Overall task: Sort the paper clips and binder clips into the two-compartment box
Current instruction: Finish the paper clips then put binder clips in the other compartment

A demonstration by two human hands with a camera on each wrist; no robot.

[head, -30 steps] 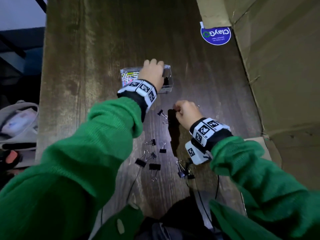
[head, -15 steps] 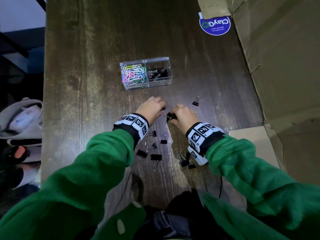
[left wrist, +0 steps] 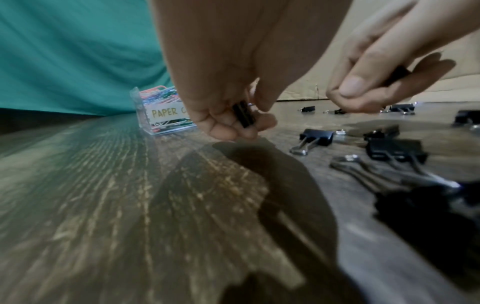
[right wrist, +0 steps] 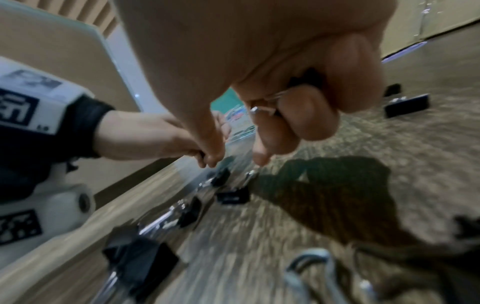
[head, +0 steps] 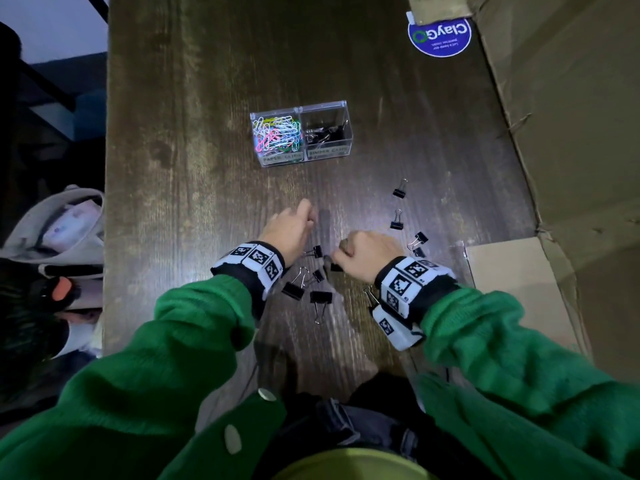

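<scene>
Both hands are low over the dark wooden counter (head: 194, 174), working in the scatter of black binder clips. The left hand (head: 289, 226) has its fingers curled and pinches a small black binder clip (left wrist: 242, 114) between thumb and fingertips, just above the wood. The right hand (head: 367, 256) is bunched into a loose fist, and from the right wrist view a black binder clip with silver wire handles (right wrist: 305, 81) is tucked inside its curled fingers.

Between and beneath the two wrists lie loose clips: one near the left wrist (head: 292, 291), another with its handles pointing toward the person (head: 320, 297). Off to the right, three more sit apart in a line (head: 399, 192) (head: 396, 224) (head: 419, 237).

Farther up the counter stands the clear two-compartment box (head: 300, 133), well apart from both hands. Its left compartment holds coloured paper clips (head: 277, 133); its right compartment holds black binder clips (head: 325, 135). A cardboard box (head: 554, 133) flanks the right edge, with a round blue sticker (head: 439, 36) beside it.
</scene>
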